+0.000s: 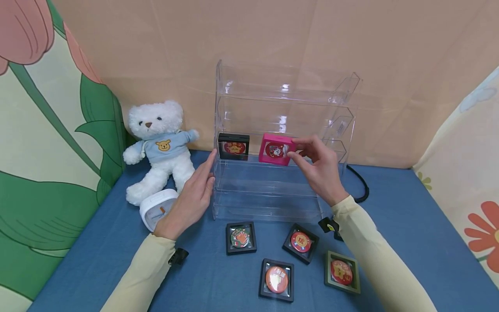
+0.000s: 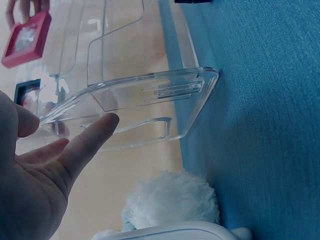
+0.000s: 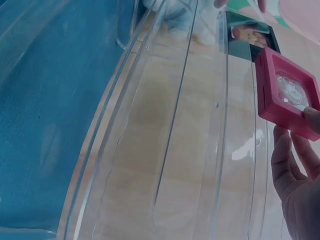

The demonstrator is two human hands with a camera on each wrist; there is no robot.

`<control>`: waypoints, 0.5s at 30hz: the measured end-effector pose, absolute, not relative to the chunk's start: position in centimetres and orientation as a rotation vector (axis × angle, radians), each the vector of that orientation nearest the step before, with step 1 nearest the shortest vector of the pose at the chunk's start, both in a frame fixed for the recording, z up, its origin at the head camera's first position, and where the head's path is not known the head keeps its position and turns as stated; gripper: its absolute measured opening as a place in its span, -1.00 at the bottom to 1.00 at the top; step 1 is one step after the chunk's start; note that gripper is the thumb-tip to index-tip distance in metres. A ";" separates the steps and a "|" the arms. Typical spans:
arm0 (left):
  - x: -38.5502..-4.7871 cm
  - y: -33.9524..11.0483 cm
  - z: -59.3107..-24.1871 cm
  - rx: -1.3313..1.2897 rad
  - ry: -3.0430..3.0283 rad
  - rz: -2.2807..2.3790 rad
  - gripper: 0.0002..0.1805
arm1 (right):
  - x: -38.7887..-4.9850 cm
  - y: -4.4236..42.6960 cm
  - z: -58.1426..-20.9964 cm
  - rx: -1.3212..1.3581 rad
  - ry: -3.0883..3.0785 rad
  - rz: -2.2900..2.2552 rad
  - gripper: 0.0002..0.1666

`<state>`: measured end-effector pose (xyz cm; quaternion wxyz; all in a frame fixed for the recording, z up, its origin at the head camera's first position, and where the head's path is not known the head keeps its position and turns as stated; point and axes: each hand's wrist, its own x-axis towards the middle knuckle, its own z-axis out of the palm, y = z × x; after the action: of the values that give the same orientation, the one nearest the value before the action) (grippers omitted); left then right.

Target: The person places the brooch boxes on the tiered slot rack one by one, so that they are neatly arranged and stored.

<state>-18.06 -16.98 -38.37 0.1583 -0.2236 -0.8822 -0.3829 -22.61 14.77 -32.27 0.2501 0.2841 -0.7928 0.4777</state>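
A clear tiered rack (image 1: 269,186) stands on the blue cloth. The right hand (image 1: 321,169) pinches a pink square case (image 1: 276,149) by its right edge, at a middle tier of the rack. To the left of it, a black case (image 1: 234,146) with a red round badge sits in the same tier. The left hand (image 1: 191,197) is beside the rack's left side, its fingers extended; in the left wrist view its fingertips are at the clear side panel (image 2: 145,92). The right wrist view shows the pink case (image 3: 287,95) between thumb and fingers.
Several framed badges lie in front of the rack, among them a black one (image 1: 241,238) and a green one (image 1: 342,272). A white teddy bear (image 1: 161,147) sits at the left, with a white rounded device (image 1: 157,208) before it. A black coiled cord (image 1: 364,186) lies behind, at the right.
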 end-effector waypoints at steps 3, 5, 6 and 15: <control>-18.0 -17.0 -38.4 -0.642 -2.519 -1.095 -0.25 | -22.9 14.5 -32.3 0.782 -2.146 1.300 -0.59; -18.1 -17.0 -38.4 -0.646 -2.514 -1.095 -0.25 | -23.1 14.3 -32.2 0.783 -2.140 1.298 -0.60; -18.1 -17.0 -38.4 -0.648 -2.512 -1.095 -0.25 | -23.1 14.2 -32.2 0.787 -2.137 1.298 -0.60; -18.0 -17.0 -38.4 -0.644 -2.513 -1.105 -0.25 | -23.7 13.2 -31.8 0.750 -2.148 1.231 -0.61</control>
<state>-18.04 -17.00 -38.41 0.1601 -0.2255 -0.8797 -0.3869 -23.66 13.23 -31.79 0.2737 0.2788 -0.7986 0.4578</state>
